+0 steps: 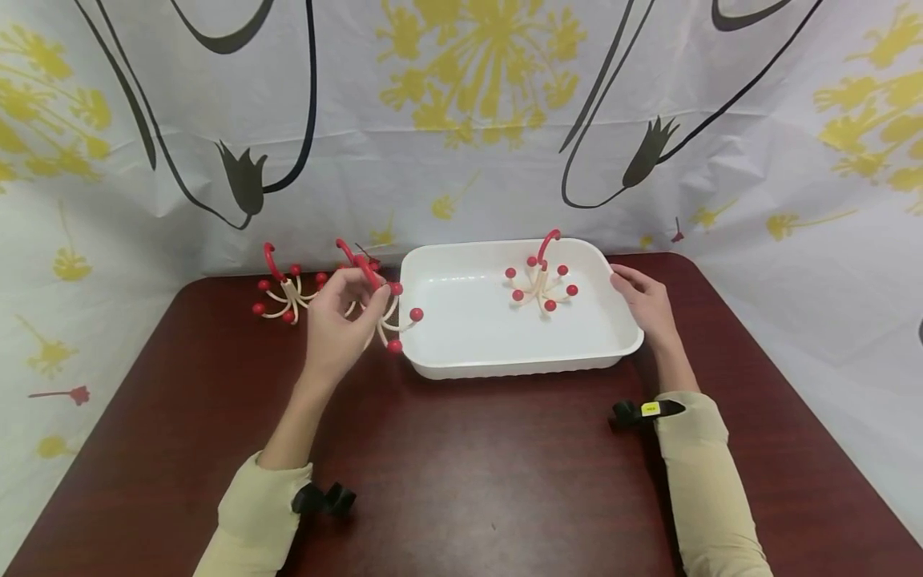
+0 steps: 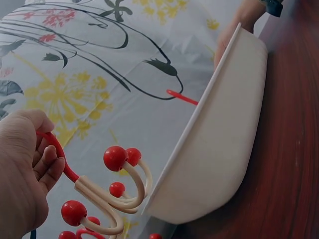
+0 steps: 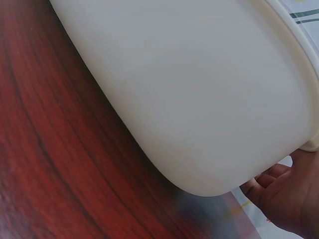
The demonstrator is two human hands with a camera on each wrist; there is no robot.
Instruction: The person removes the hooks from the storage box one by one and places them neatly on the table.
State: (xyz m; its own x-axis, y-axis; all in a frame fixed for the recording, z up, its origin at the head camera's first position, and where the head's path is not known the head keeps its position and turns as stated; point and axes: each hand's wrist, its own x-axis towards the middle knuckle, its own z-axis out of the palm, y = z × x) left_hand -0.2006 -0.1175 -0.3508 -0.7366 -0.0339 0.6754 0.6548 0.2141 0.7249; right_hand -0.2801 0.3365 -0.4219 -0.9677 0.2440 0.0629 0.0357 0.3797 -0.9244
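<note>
- Left hand (image 1: 344,312): pinches hanger (image 2: 97,195) by its hook, prongs toward tray (image 1: 461,320).
- Tray: right of left hand, long axis spanning hand to hand.
- Right hand (image 1: 646,304): fingers curled at tray's opposite end.

A hanger (image 2: 95,195) with a red hook and curved cream arms tipped with red balls is held hook-up by the left end of a white, round-cornered tray (image 1: 461,320).

Before me, the dark red-brown table (image 1: 461,473) (streaky wood grain, glossy) bears the white tray (image 1: 461,371) and, to its left, a red-balled hook (image 1: 291,292) near the back edge.
</note>
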